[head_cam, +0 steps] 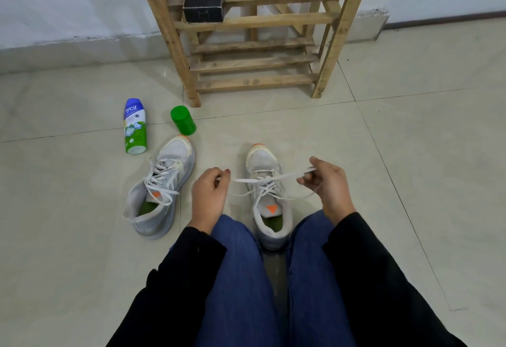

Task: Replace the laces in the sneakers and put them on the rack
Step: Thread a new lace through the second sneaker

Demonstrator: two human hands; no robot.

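The left hand (209, 196) is pinching one end of a white lace (246, 180) between thumb and curled fingers; the right hand (327, 185) is pinching the other end in the same way and holding it slightly higher; the lace is stretching taut between the two hands, passing above the upper eyelets of the near sneaker (262, 163), while looser strands are drooping on either side of the shoe; both wrists are coming out of black sleeves (364, 251) and are hovering just above knees in blue jeans (238, 278); the near sneaker is standing upright on the tiled floor (410, 155) between the knees, its orange-tipped toe pointing towards the rack, an orange triangle showing on its tongue and a green insole showing inside; the second sneaker (175, 160) is lying just left of the left hand, apart from it, angled with its toe up and to the right, loosely laced in white; beyond it a bottle (134, 126) with a blue top and green base is sitting near a green cylindrical container (183, 120); the wooden rack (254, 45) is standing against the white wall (68, 4), well apart from both sneakers; a black box (204, 3) is resting on one of its slatted shelves
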